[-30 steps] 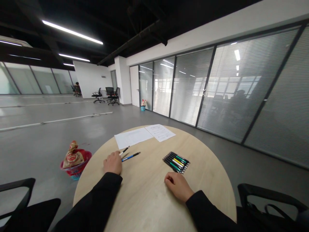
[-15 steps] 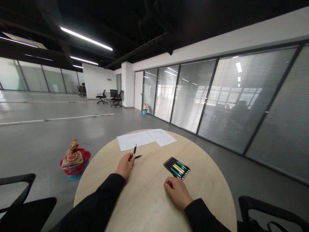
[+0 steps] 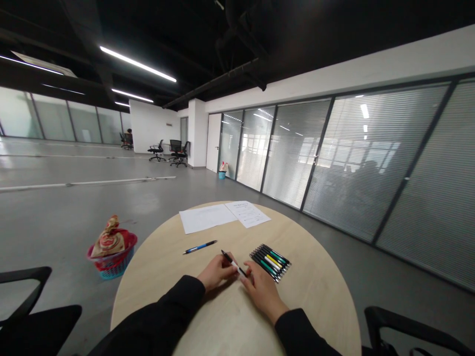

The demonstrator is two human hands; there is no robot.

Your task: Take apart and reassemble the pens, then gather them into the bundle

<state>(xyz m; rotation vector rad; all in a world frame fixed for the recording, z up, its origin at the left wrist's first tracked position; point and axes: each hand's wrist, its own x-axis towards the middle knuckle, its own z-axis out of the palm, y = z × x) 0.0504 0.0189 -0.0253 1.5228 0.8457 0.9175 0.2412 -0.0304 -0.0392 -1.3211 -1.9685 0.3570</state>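
A black and white pen (image 3: 233,262) slants between my hands, low over the front middle of the table. My left hand (image 3: 214,273) is closed around its middle, thumb and fingers together. The fingers of my right hand (image 3: 261,289) close on the pen's lower right end, and part of that end is hidden by them. Beyond my left hand, a blue and black pen (image 3: 199,247) lies alone on the wood. Just past my right hand is a tight row of several pens (image 3: 270,262), mostly black, with green, yellow and white barrels among them.
The round wooden table (image 3: 148,289) carries two paper sheets at its far side, a plain-looking one (image 3: 208,218) and a printed one (image 3: 248,213). On the floor to the left stands a basket (image 3: 116,267) holding a bag. Chair armrests (image 3: 408,321) flank the table.
My left hand has carried the black and white pen rightward and tilted it down. My right hand has shifted to meet it. The blue pen, partly covered before, now shows fully.
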